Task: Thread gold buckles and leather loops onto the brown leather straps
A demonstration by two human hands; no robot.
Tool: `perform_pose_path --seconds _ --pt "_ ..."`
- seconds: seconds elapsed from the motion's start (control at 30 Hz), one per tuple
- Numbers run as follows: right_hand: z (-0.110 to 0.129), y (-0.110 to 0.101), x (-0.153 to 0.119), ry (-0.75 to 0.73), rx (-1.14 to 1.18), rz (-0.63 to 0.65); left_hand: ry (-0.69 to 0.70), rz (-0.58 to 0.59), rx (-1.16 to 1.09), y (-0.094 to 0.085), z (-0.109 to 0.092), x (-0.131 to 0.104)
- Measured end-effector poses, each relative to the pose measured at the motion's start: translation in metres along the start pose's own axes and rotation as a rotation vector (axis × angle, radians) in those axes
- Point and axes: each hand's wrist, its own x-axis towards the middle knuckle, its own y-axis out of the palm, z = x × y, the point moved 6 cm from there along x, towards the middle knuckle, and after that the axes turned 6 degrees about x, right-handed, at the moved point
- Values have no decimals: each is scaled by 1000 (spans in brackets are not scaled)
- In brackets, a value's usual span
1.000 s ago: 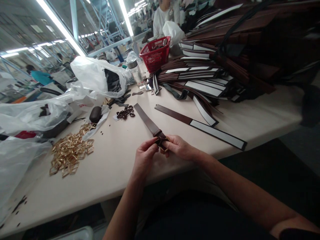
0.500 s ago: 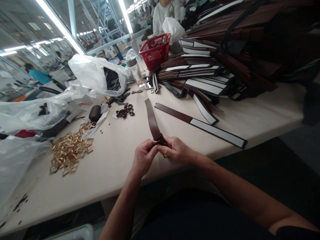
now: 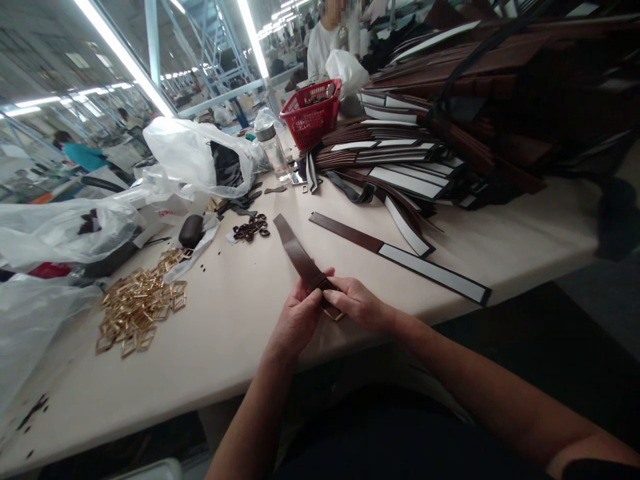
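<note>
Both hands grip one end of a brown leather strap (image 3: 297,252) near the table's front edge. A gold buckle (image 3: 332,313) shows at that end, partly covered by my fingers. My left hand (image 3: 300,313) pinches the strap from the left, thumb on top and fingers beneath. From the other side, my right hand (image 3: 357,301) closes on the same end just above the buckle. A dark loop (image 3: 320,280) crosses the strap between my hands. The strap's free end points away and to the left.
A heap of gold buckles (image 3: 143,300) lies left, with brown loops (image 3: 251,228) behind it. Another strap (image 3: 400,257) with a white backing lies right. Beyond are a bottle (image 3: 273,153), a red basket (image 3: 313,120), stacked straps (image 3: 400,147) and plastic bags (image 3: 195,147). A person works behind.
The strap has turned, its free end swinging left and lower. More of the gold buckle now shows below my fingers, and my left hand has shifted slightly right and under the strap.
</note>
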Motion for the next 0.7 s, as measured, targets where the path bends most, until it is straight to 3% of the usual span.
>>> perform_pose_path --seconds 0.33,0.53,0.7 --pt "5 3 3 -31 -85 -15 177 -133 160 -19 3 -9" --pt "6 7 1 -89 -112 -21 169 -284 15 -20 2 -13" --pt "2 4 -5 -47 -270 -63 113 -211 -12 -9 2 -19"
